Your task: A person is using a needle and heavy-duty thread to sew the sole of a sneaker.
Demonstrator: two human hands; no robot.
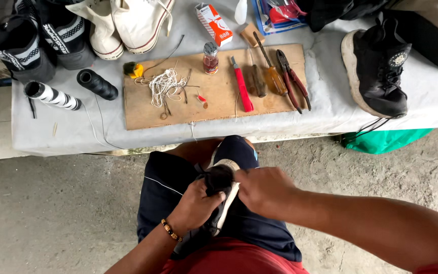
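Both hands on one shoe, from what I see. Left hand [196, 205] grips the black shoe [219, 182] from the side, fingers curled around its upper; right hand [264, 190] clamps it from the other side, over the white sole edge. Shoe sits on my lap, just below the table [432, 96] edge. On the table: cardboard sheet [219, 96] with red knife [243, 91], pliers [292, 81], screwdriver [272, 73], tangled white thread [164, 85]. Second black sneaker [378, 68] well apart, at right.
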